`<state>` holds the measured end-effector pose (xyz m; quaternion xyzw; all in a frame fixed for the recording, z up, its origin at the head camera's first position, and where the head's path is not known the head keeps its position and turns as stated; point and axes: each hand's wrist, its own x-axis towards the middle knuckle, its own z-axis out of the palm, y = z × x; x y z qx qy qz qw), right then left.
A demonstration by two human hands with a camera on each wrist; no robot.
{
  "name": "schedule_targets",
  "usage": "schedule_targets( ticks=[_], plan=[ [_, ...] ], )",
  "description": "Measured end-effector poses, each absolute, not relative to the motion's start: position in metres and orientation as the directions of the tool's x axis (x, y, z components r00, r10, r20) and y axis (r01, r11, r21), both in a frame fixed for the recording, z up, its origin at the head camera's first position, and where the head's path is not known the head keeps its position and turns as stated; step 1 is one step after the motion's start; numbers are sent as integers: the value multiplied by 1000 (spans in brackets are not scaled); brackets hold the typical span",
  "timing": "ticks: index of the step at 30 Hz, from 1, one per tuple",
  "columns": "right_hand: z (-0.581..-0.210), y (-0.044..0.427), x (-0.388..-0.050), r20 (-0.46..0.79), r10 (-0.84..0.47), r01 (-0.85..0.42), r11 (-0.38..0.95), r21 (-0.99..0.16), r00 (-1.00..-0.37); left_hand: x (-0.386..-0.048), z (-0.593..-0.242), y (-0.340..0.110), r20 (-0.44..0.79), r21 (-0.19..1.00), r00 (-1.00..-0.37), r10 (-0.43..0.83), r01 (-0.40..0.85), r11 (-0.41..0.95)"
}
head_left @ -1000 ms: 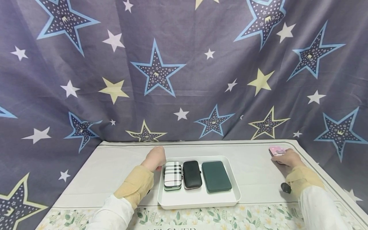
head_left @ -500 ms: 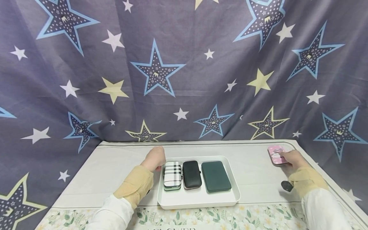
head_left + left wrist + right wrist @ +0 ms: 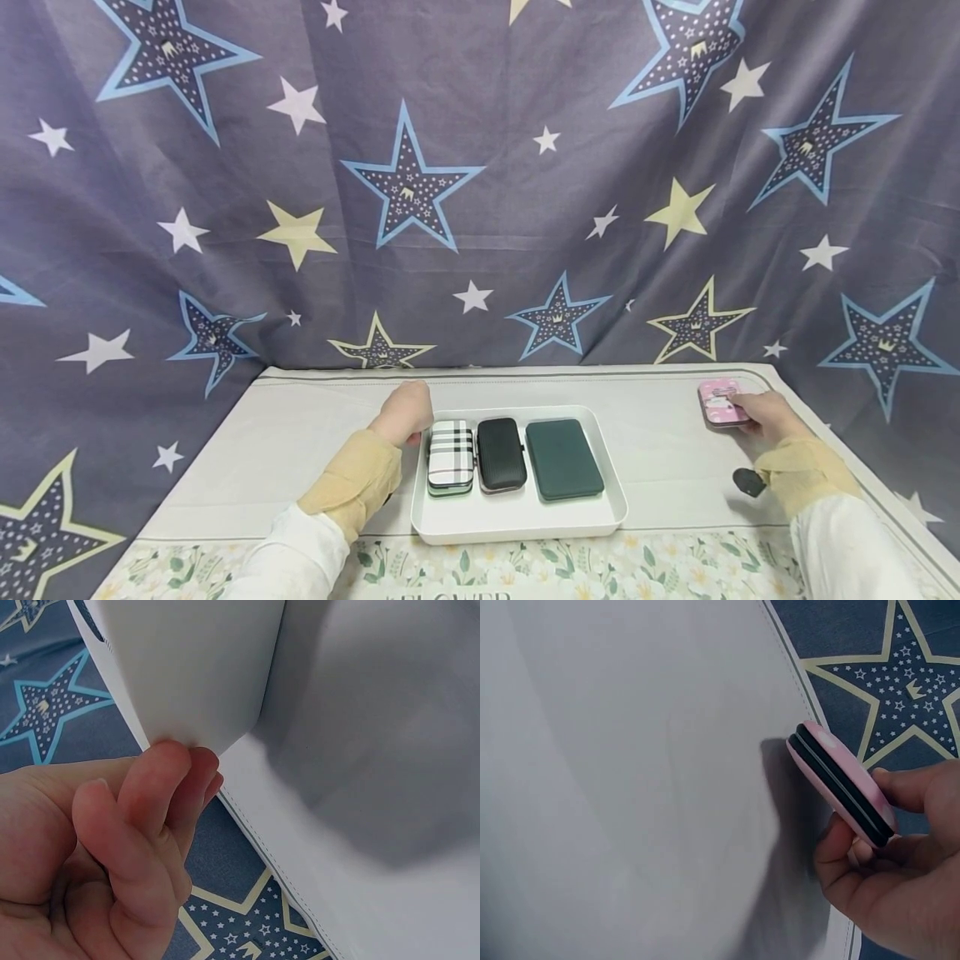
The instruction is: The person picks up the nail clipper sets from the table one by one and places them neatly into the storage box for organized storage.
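My right hand (image 3: 772, 412) pinches a small pink case (image 3: 717, 402) near the table's back right corner, thumb on its printed face. The right wrist view shows the case (image 3: 841, 784) edge-on, closed, with a dark band between two pink shells and a shadow beside it. My left hand (image 3: 405, 412) grips the back left corner of a white tray (image 3: 525, 527); in the left wrist view its curled fingertips (image 3: 169, 754) lie against the tray's outer wall. Inside the tray lie a plaid case (image 3: 452, 452), a black ribbed case (image 3: 502, 454) and a larger dark green case (image 3: 565, 460).
The table (image 3: 667, 467) has a pale cover with a floral strip (image 3: 675, 562) along the front. Behind it hangs a star-printed curtain (image 3: 495, 208). A dark round object (image 3: 748, 482) sits at my right wrist band.
My right hand has turned the pink case so more of its printed face shows, and has shifted slightly right. The left hand and the tray stay put.
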<state>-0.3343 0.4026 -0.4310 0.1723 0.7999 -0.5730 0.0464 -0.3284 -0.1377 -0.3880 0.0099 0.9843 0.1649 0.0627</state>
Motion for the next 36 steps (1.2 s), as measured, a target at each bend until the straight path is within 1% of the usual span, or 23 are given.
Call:
schedule_targets(
  ticks=[6,12,15,28,33,36],
  plan=[
    [-426,400,-335,-283,228,334,235,-913,-932,-330,-390,-138,-115,317,-992,44,6,949],
    [-418,393,-335,-278,245,337,248,-908,-929,-331,-390,-138,-123,304,-992,40,0,953],
    [-413,390,-335,-277,221,326,231,-917,-935,-330,-389,-138,-120,300,-992,43,5,954],
    [-385,368,-341,-251,138,260,54,-964,-958,-331,-389,-138,-122,306,-992,40,0,952],
    [-366,357,-340,-252,130,247,-51,-968,-959,-330,-389,-138,-115,310,-992,45,7,951],
    [-356,350,-339,-245,102,233,-117,-965,-964,-330,-390,-138,-113,310,-993,46,9,951]
  ],
)
